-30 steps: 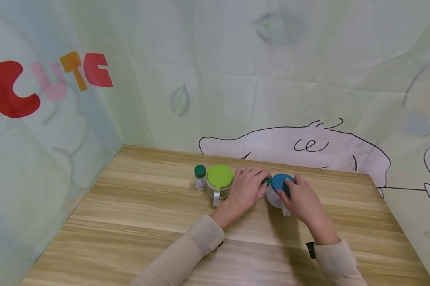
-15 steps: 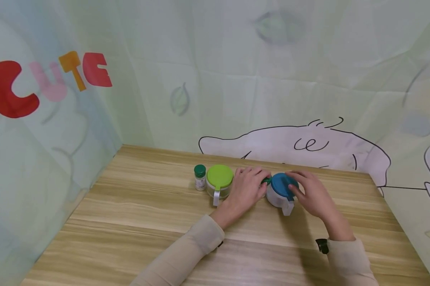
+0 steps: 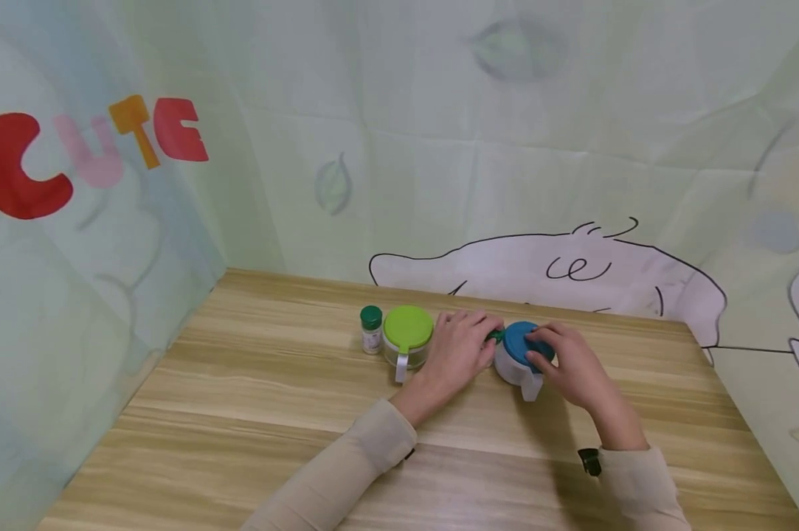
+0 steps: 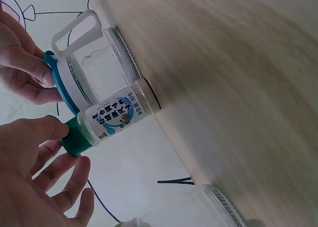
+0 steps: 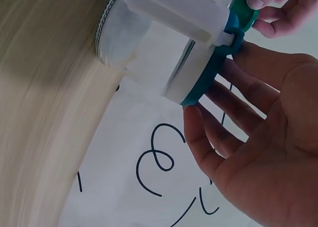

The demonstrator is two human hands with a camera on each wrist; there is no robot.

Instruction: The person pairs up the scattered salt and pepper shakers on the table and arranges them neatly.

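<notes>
My left hand (image 3: 462,343) pinches the green cap (image 4: 77,137) of a small spice bottle (image 4: 117,115) between thumb and index finger; the other fingers spread loosely. The bottle stands upright on the table, mostly hidden by that hand in the head view. Right beside it stands a clear seasoning jar (image 3: 510,369) with a pale handle (image 3: 532,385) towards me. Across its blue lid (image 3: 520,338) my right hand (image 3: 575,369) grips the rim, thumb near the handle and fingers on the far edge. The jar's base rests on the table.
Left of my left hand stands a second jar with a lime-green lid (image 3: 408,326), its handle facing me. A second green-capped spice bottle (image 3: 371,335) is next to it. The wooden table (image 3: 293,383) ends at a printed cloth backdrop (image 3: 406,147).
My right hand shifted rightward over the blue lid, then came slightly back left onto it. The jar's handle swung a little right and partly back. My left hand stayed put.
</notes>
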